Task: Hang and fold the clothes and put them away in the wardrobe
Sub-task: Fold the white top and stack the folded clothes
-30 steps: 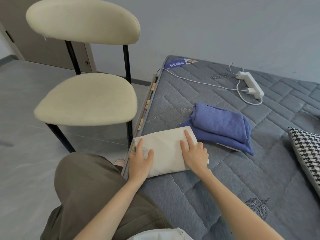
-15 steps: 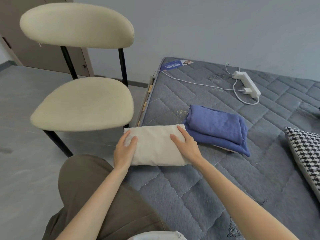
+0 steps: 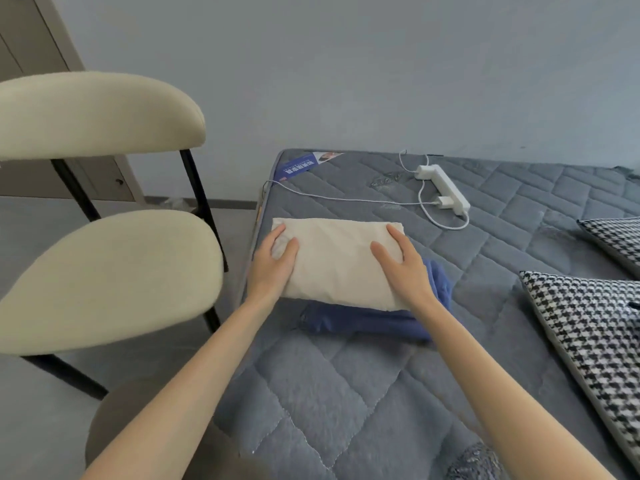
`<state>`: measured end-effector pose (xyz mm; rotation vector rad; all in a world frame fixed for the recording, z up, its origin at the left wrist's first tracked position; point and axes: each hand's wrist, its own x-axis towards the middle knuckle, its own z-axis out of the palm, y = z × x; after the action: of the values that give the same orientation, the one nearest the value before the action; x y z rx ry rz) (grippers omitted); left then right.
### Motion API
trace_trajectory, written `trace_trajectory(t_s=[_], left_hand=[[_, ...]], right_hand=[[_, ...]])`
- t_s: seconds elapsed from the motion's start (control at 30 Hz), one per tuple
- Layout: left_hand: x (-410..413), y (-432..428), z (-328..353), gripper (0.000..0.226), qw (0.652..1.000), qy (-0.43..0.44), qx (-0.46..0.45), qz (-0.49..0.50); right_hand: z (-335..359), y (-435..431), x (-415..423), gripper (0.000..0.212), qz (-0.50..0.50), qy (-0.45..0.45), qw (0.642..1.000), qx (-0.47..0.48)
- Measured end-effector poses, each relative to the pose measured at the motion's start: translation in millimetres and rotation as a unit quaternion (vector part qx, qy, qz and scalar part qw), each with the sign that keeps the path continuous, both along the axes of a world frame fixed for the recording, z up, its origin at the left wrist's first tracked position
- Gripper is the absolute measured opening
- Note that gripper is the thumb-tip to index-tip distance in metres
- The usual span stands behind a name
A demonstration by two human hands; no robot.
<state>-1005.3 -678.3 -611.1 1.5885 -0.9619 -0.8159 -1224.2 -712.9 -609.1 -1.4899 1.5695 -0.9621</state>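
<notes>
Hands clasp the folded cream cloth [image 3: 337, 263] by its ends, left hand [image 3: 273, 263] and right hand [image 3: 403, 266], thumbs on top; it lies on the blue garment [image 3: 363, 323] on the mattress [image 3: 346, 393].

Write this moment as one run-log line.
left hand: grips cream garment; right hand: grips cream garment; cream garment: on blue garment; surface: mattress
</notes>
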Motion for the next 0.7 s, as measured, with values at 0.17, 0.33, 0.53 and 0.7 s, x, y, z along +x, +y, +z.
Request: trace_trajectory(t_s=[0.17,0.33,0.53,0.7], left_hand=[[-54.4,-47.7,0.1,0.04,0.997,0.0,0.021,-0.072],[-83.8,-75.0,-22.7,0.043,0.988,-0.061,0.077,-0.123],[-84.1,-72.8,-46.0,0.046,0.928,-0.255,0.21,-0.174],[-110.4,-85.3,-38.9,0.036,0.88,-0.46,0.041,-0.114]], right_hand=[[1.1,-18.9,-56.3,0.052,-0.067,0.021,0.997,0.006],[-19.8,-35.3,-86.8,0.049,-0.093,0.089,0.991,0.038],[-53.2,-32.8,-89.8,0.048,-0.088,0.302,0.944,0.096],[-41.5,-45.6,-65.4,0.045,-0.004,0.381,0.921,-0.076]])
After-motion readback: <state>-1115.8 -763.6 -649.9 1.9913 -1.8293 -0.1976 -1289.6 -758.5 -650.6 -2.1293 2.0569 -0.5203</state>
